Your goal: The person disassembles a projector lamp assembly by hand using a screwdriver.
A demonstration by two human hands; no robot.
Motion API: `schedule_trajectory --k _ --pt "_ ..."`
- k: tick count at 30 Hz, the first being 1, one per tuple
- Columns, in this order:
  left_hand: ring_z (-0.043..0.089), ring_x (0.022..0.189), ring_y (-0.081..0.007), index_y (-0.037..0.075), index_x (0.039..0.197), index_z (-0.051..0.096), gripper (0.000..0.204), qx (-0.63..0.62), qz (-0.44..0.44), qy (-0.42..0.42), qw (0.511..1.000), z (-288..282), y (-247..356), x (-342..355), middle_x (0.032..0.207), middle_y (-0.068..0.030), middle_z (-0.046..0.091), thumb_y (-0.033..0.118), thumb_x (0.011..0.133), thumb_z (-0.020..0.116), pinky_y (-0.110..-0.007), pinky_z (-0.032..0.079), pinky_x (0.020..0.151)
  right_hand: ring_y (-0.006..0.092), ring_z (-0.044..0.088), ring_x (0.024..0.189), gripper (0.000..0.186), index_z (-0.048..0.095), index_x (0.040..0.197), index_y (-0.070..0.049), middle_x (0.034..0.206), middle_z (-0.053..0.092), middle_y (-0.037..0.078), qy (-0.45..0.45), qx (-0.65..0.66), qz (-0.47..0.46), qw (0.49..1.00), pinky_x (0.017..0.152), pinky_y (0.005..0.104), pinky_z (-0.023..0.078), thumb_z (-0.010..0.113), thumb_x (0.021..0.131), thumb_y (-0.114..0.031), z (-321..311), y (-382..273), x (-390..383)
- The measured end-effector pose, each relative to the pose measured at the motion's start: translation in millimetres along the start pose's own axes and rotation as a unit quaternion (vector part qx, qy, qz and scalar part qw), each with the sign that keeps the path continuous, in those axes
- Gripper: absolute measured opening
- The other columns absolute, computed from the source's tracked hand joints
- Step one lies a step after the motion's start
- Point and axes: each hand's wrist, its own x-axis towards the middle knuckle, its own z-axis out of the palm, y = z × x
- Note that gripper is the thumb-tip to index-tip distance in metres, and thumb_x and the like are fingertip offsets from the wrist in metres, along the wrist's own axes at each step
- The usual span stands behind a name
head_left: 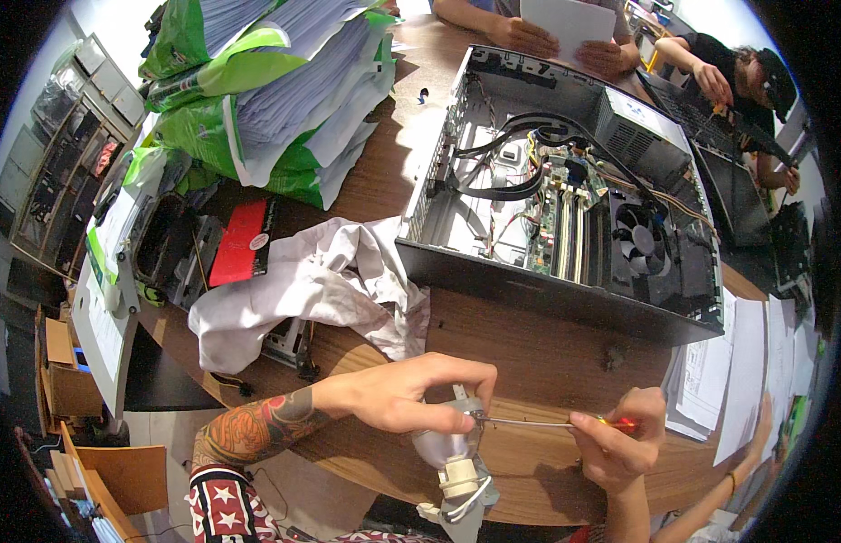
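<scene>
Red-yellow screwdriver handle [625, 424], black computer case [547, 288], white-starred maroon fabric [223, 509]

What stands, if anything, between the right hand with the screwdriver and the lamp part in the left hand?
Nothing visible. The screwdriver in the right hand reaches straight to the lamp part, its tip beside the left hand; whether it touches is too small to tell.

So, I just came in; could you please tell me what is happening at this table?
At the near edge of the table, the person's left hand holds a lamp-like unit. The right hand holds a screwdriver, its tip at the unit's upper part, beside the left thumb. Beyond them, a computer case lies open, with a white cloth to its left. Across the table, another person's hands hold a white sheet.
</scene>
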Motion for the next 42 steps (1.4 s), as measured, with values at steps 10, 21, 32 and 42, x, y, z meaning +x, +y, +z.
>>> schedule_trajectory --k 10,21,32,42 --pt "0.054 0.087 -0.0226 -0.002 0.094 0.054 0.033 0.009 -0.003 0.028 1.0 2.3 0.4 -0.6 0.088 -0.0126 0.056 0.029 0.085 0.061 -0.035 0.042 0.079 0.0185 0.042 0.068 0.035 0.076 0.086 -0.015 0.079 0.042 0.002 0.002 0.0 0.008 1.0 0.057 0.0309 0.03 0.079 0.052 -0.006 -1.2 -1.2 -0.5" --pt "0.06 0.082 -0.0231 0.0 0.096 0.05 0.027 0.025 0.016 0.121 0.992 17.4 3.3 -3.1 0.084 -0.014 0.06 0.024 0.087 0.061 -0.036 0.046 0.073 0.0185 0.042 0.066 0.036 0.076 0.085 -0.015 0.078 0.042 0.003 -0.009 -0.008 0.034 0.999 0.057 0.0318 0.031 0.079 0.05 -0.006 -4.2 -3.1 -2.3" --pt "0.064 0.075 -0.0251 0.001 0.097 0.051 0.029 0.048 0.013 0.147 0.988 19.6 5.4 -3.5 0.077 -0.0149 0.062 0.024 0.087 0.062 -0.035 0.047 0.066 0.0182 0.041 0.065 0.033 0.076 0.086 -0.014 0.078 0.042 0.003 -0.012 -0.027 0.05 0.998 0.058 0.0316 0.03 0.08 0.054 -0.008 -5.8 -5.1 0.6" --pt "0.064 0.082 -0.0225 0.0 0.101 0.051 0.03 0.045 0.018 0.178 0.983 23.5 -0.6 -3.5 0.085 -0.0139 0.063 0.024 0.088 0.062 -0.034 0.047 0.073 0.0182 0.042 0.066 0.031 0.075 0.086 -0.012 0.077 0.042 0.004 -0.005 -0.034 0.051 0.998 0.056 0.03 0.031 0.079 0.055 -0.004 -5.6 -5.9 -0.1"
